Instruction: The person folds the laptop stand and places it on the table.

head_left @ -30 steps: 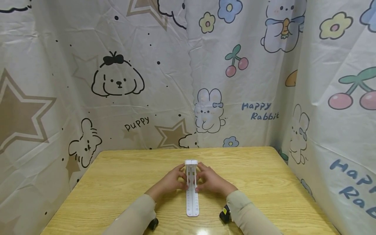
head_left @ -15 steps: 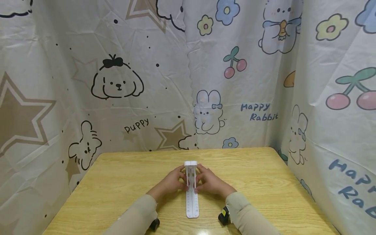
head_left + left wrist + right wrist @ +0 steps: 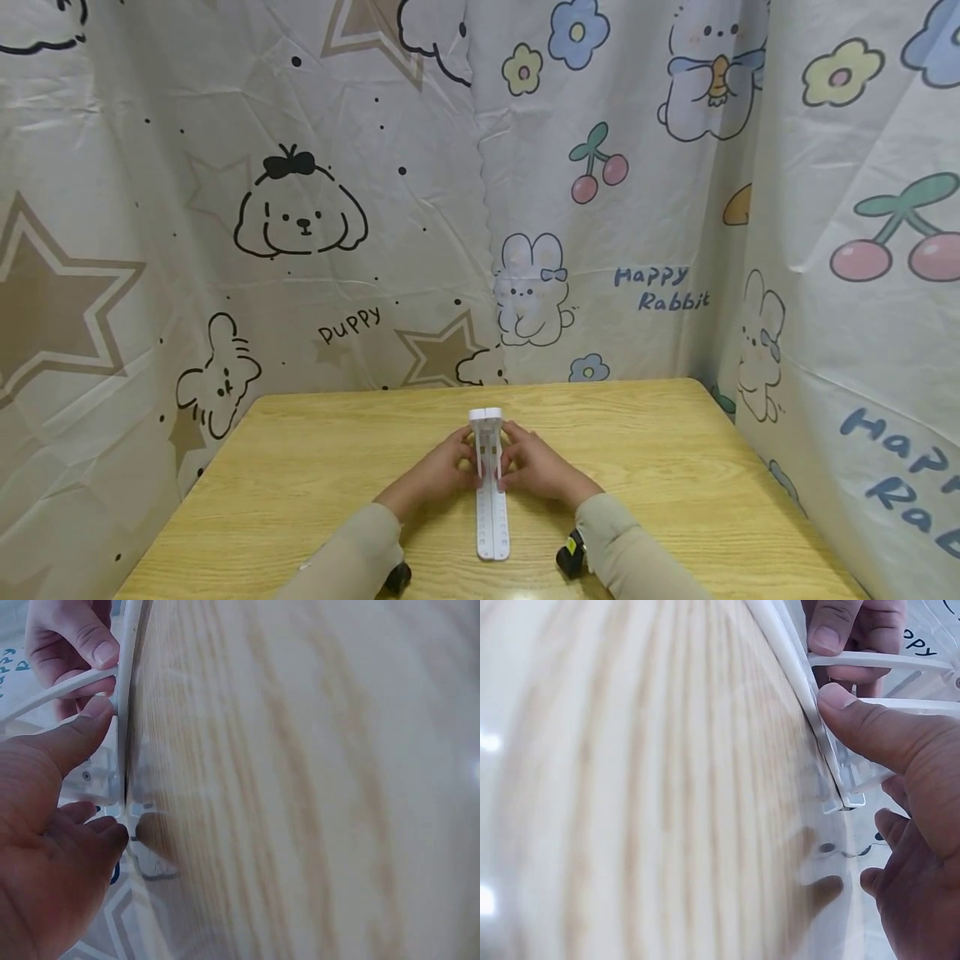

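Observation:
A long white folding stand (image 3: 492,525) lies on the table, pointing toward the person, with notches along both edges of its base. Its white raised head (image 3: 486,414) stands at the far end, joined to the base by thin struts (image 3: 900,660). My left hand (image 3: 447,465) grips the stand from the left, its thumb at a strut's foot in the left wrist view. From the other side my right hand (image 3: 534,467) grips it, thumb on the base edge beside a strut in the right wrist view. Fingers of both hands are partly hidden behind the stand.
The wooden table (image 3: 322,450) has a light yellow grain. A printed curtain (image 3: 420,208) hangs behind it and along both sides. Black wrist cameras (image 3: 572,556) sit under the beige sleeves (image 3: 645,550).
The stand's raised head has come up slightly relative to the table, and the head view has shifted a little. Both hands stay at the stand's sides.

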`<act>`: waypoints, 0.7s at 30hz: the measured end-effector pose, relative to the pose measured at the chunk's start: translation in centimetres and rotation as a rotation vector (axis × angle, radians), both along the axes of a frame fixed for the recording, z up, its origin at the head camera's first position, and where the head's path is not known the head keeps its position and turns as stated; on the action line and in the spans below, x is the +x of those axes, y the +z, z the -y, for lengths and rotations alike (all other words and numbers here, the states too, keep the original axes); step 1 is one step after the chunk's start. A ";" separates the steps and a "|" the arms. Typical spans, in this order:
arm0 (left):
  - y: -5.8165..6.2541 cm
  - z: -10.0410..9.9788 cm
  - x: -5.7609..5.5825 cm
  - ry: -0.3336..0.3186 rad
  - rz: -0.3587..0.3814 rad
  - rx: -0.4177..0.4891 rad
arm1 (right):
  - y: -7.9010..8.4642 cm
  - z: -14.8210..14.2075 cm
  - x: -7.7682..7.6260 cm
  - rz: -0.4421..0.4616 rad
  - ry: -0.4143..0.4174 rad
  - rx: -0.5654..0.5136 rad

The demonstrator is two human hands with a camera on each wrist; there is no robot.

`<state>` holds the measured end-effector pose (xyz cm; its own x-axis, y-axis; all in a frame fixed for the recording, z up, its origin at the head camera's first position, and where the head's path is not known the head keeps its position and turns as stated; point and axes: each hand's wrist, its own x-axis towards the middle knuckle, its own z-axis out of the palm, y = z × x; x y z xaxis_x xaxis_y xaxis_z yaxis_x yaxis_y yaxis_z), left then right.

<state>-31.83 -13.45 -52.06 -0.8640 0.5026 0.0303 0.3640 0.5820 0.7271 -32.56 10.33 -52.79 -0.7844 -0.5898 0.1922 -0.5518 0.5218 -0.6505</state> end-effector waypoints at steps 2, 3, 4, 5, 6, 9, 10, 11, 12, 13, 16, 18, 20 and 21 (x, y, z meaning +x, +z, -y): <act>0.0 0.0 0.1 -0.017 -0.006 -0.007 | 0.0 0.0 -0.1 0.002 -0.003 -0.010; 0.0 0.0 0.1 -0.023 -0.010 -0.010 | 0.0 0.0 -0.1 0.003 -0.005 -0.015; 0.0 0.0 0.1 -0.029 -0.019 -0.012 | -0.1 0.0 -0.2 0.003 -0.009 -0.019; -0.1 0.0 0.1 -0.033 -0.029 -0.018 | -0.1 0.1 -0.2 0.004 -0.013 -0.023; -0.1 0.0 0.1 -0.034 -0.041 -0.022 | -0.1 0.1 -0.2 0.010 -0.020 -0.028; -0.1 -0.1 -0.1 -0.032 -0.067 -0.021 | -0.1 0.0 -0.4 0.030 -0.046 -0.041; -0.1 -0.1 -0.2 -0.029 -0.072 -0.019 | -0.1 0.1 -0.5 0.038 -0.053 -0.046; -0.1 -0.2 -0.2 -0.024 -0.074 -0.018 | -0.1 0.0 -0.5 0.047 -0.062 -0.049; -0.2 -0.2 -0.3 -0.021 -0.079 -0.015 | -0.1 0.1 -0.6 0.056 -0.070 -0.052; -0.2 -0.3 -0.3 -0.016 -0.082 -0.011 | -0.1 0.1 -0.6 0.062 -0.075 -0.058; -0.2 -0.4 -0.4 0.010 -0.099 0.006 | -0.1 0.2 -0.7 0.081 -0.098 -0.076; -0.2 -0.5 -0.5 0.030 -0.119 0.019 | -0.2 0.3 -0.8 0.093 -0.116 -0.086; -0.3 -0.6 -0.6 0.051 -0.136 0.032 | -0.2 0.4 -0.8 0.096 -0.133 -0.095; -0.4 -0.6 -0.7 0.060 -0.144 0.039 | -0.2 0.4 -0.8 0.097 -0.140 -0.100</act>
